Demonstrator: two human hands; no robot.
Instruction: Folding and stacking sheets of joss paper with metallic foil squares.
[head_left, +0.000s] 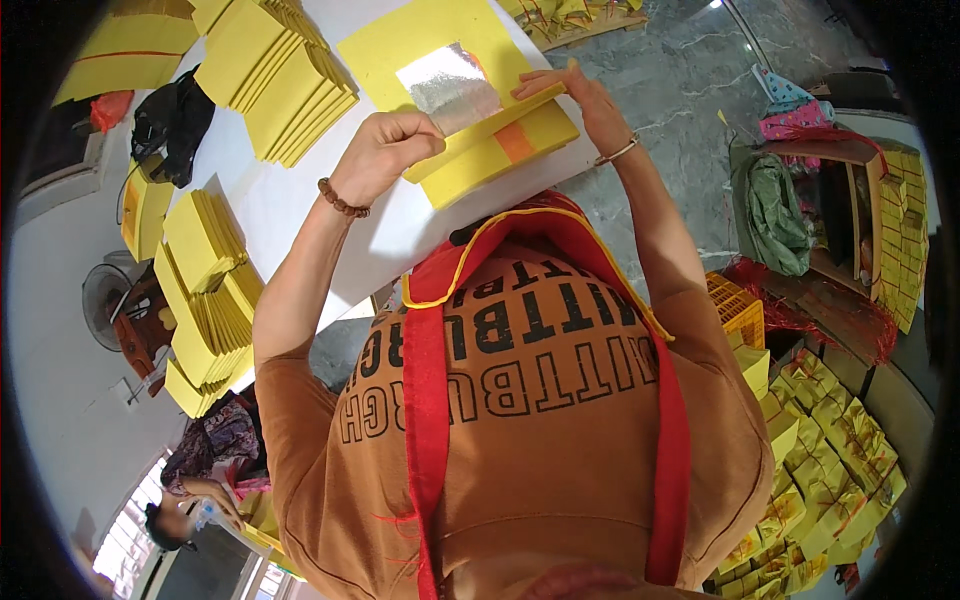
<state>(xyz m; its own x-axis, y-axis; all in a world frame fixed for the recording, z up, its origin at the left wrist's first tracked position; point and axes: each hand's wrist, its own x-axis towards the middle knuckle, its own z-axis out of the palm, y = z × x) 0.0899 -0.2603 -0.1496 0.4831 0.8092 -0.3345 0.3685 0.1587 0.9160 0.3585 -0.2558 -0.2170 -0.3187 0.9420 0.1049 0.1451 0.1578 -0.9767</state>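
In front of me on the white table lies a stack of yellow paper (385,50); its top sheet carries a silver foil square (450,88). The near edge of that sheet is turned up in a fold (500,122). My left hand (395,150) is closed at the left end of this fold, thumb and fingers on the paper. At the fold's right end, the fingers of my right hand (590,100) lie stretched out along the edge. Below the fold shows more yellow paper with an orange patch (515,143).
Stacks of folded yellow paper (285,90) stand on the white table (345,255) to the left, with more (205,300) nearer. A black bag (172,125) is beyond them. Another person (205,450) is at lower left. Tied yellow bundles (815,470) and an orange crate (735,310) are at right.
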